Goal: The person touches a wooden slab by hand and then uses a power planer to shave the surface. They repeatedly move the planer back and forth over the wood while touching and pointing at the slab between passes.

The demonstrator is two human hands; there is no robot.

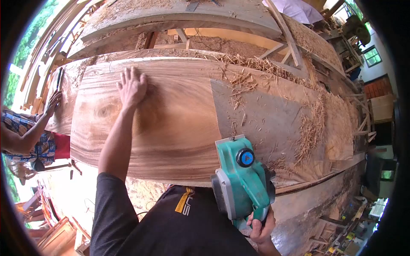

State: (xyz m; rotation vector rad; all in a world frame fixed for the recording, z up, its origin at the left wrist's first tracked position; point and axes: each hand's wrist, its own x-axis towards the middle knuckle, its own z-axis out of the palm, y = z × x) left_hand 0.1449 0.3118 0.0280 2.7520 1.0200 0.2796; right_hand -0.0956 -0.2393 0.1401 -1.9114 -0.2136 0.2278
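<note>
My left hand [132, 87] lies on the broad wooden slab [179, 111], fingers spread on its smooth brown-grained face near the far edge. At the slab's near edge, my right hand [261, 226] is wrapped round the rear handle of a green electric planer [242, 179]. The planer has a black round knob and is tilted, its front end over the slab; whether its base touches the wood is hidden. Right of the smooth area, a greyish unplaned-looking patch [260, 115] carries curly wood shavings [314, 132].
Another person's hand [52, 102] is at the slab's left end, by a dark thin strip. Behind lies a second thick slab [179, 21] on supports. A wooden batten [285, 32] leans across at upper right. Lumber [42, 59] is stacked at left.
</note>
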